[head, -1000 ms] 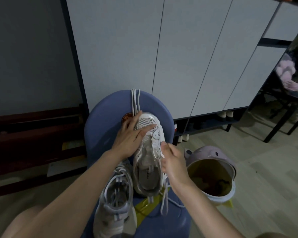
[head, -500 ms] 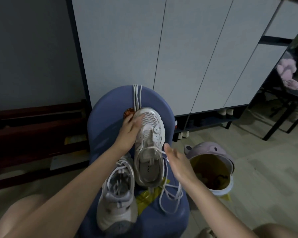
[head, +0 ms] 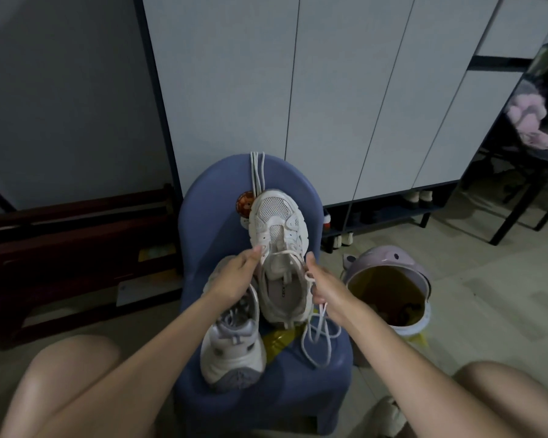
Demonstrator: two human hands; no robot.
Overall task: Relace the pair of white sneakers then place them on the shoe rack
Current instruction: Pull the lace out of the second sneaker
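Two sneakers sit on a blue chair (head: 203, 222) before pale cabinet doors (head: 234, 74), a bin (head: 389, 279) on the floor to its right. One sneaker (head: 279, 248) points its toe away up the chair back; the other (head: 231, 343) lies alongside, heel nearest. Left hand (head: 234, 276) pinches the lace (head: 288, 255) at the eyelets; right hand (head: 326, 289) grips its trailing length.

2 white sneakers on blue chair: far sneaker (head: 279, 248) toe away, partly laced, loose lace (head: 318, 336) trailing over seat; near sneaker (head: 231, 346) laced, heel toward cam, beside it
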